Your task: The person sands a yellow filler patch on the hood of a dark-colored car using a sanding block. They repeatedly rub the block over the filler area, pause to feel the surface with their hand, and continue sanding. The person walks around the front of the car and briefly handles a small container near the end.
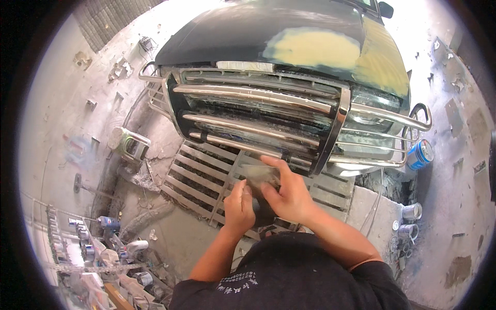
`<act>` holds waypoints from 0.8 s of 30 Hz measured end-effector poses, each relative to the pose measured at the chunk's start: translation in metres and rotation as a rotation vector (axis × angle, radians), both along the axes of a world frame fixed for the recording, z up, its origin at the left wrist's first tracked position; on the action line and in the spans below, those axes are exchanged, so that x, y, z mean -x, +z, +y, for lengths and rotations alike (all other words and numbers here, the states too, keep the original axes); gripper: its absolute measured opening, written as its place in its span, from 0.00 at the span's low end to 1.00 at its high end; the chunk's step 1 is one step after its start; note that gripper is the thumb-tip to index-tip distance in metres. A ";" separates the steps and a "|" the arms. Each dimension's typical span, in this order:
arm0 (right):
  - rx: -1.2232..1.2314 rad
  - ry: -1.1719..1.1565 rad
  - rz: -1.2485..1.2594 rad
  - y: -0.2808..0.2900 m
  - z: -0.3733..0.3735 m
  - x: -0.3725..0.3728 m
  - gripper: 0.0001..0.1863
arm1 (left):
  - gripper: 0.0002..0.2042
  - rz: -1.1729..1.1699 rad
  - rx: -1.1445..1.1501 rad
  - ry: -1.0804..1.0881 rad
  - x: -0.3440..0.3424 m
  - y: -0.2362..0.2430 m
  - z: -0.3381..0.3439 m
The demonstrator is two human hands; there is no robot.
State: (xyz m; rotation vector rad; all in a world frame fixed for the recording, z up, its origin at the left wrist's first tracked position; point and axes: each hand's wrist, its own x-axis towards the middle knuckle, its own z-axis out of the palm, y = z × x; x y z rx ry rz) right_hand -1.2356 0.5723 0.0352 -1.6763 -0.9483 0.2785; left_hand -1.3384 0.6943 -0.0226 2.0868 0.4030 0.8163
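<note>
In front of my chest, my left hand (pixel 239 205) and my right hand (pixel 285 191) both grip a thin grey-brown sheet (pixel 261 175). It looks like sandpaper, though its surface is too blurred to be sure. The fingers of my left hand are closed on its lower left edge. My right thumb lies across the face of the sheet while the forefinger reaches over its top. Just beyond stands the front of a dark vehicle with a chrome bull bar (pixel 258 98). Yellowish filler patches (pixel 315 46) cover part of its dark hood (pixel 232 31).
Slatted grating (pixel 199 173) lies on the floor below the bumper. A green-and-white container (pixel 129 144) stands at left, near a cluttered rack (pixel 88 248). On the right are a blue can (pixel 420 154) and open metal cans (pixel 412 212), with a cable (pixel 376 201) trailing nearby.
</note>
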 end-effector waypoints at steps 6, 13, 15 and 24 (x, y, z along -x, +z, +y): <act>0.103 -0.001 0.075 0.004 -0.001 0.007 0.26 | 0.11 0.032 0.013 -0.022 0.004 0.002 -0.002; -0.001 -0.003 -0.016 0.000 0.002 0.009 0.26 | 0.11 0.058 -0.071 -0.025 0.005 -0.006 0.002; -0.045 -0.038 0.001 -0.007 -0.001 0.005 0.26 | 0.11 0.081 0.010 0.019 0.007 0.003 0.001; 0.018 -0.083 0.040 -0.014 0.000 -0.002 0.26 | 0.11 -0.022 0.069 0.050 0.007 0.001 0.014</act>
